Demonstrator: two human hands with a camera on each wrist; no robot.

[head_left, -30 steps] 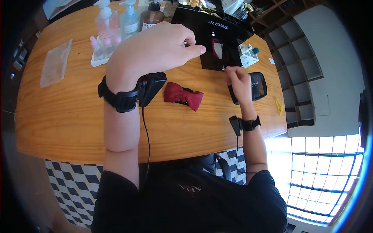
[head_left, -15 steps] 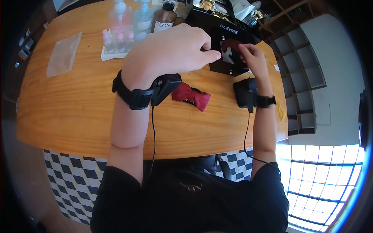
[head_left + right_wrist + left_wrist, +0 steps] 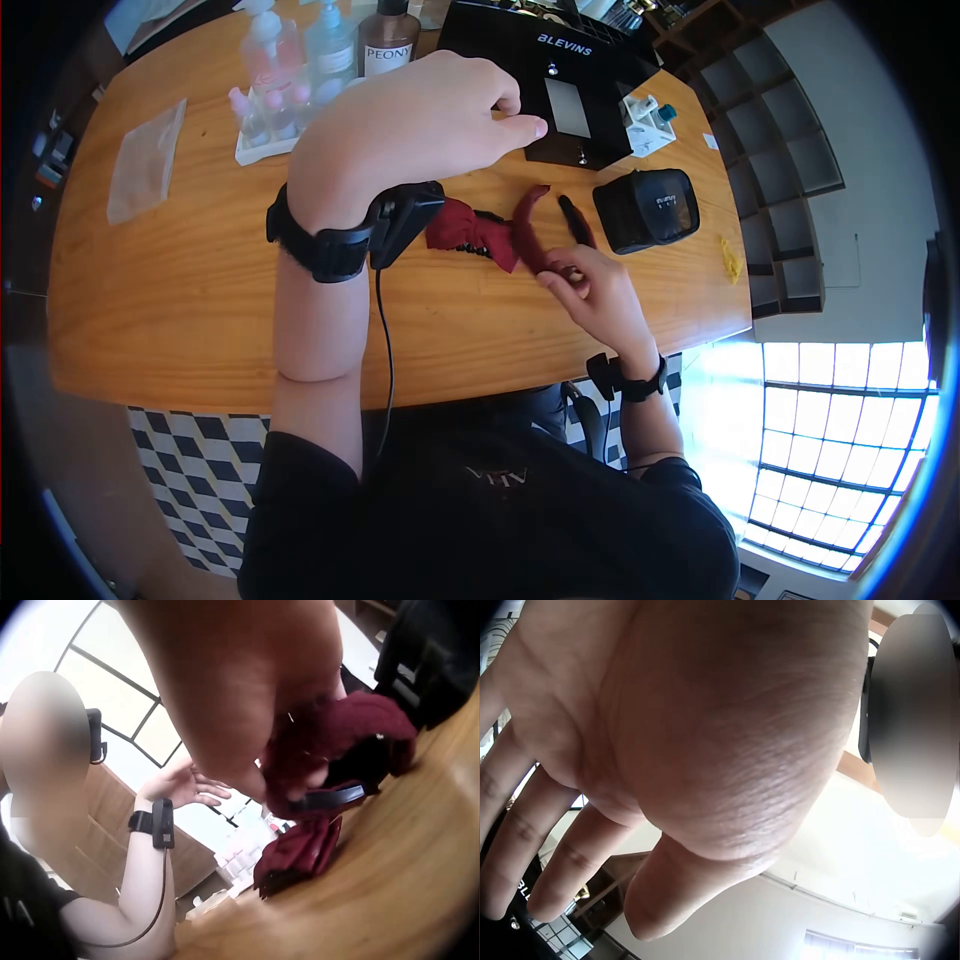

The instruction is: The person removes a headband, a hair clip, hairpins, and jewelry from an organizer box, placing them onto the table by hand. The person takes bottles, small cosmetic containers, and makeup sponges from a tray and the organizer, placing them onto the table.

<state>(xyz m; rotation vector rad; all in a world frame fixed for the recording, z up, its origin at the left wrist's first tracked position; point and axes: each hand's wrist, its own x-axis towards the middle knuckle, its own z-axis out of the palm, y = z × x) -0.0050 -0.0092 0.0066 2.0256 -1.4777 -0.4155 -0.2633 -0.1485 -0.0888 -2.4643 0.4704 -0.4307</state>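
Curved band (image 3: 527, 228): deep maroon, black on its inner side
Bow (image 3: 470, 238): wine red, black along the edge
Tabletop (image 3: 440, 340): honey-orange wood, darker grain streaks
Box (image 3: 490, 45), top centre: glossy black, white lettering
Pouch (image 3: 632, 215), right of centre: black, pale lettering
Pump bottles, upper left: one pink (image 3: 272, 48), one light blue (image 3: 330, 48), one brown (image 3: 388, 30) with a pale label
Tray (image 3: 258, 153): white
Crumpled item (image 3: 731, 262), right: yellow
Floor (image 3: 215, 450), lower left: dark, white and beige geometric tiling
Shirt (image 3: 480, 540): black, pale chest print

Counted three tall translucent bottles (image 3: 331, 55), three small pink-capped bottles (image 3: 251, 122), one crimson fabric bow (image 3: 458, 226), one curved dark-red fabric headband (image 3: 524, 230).
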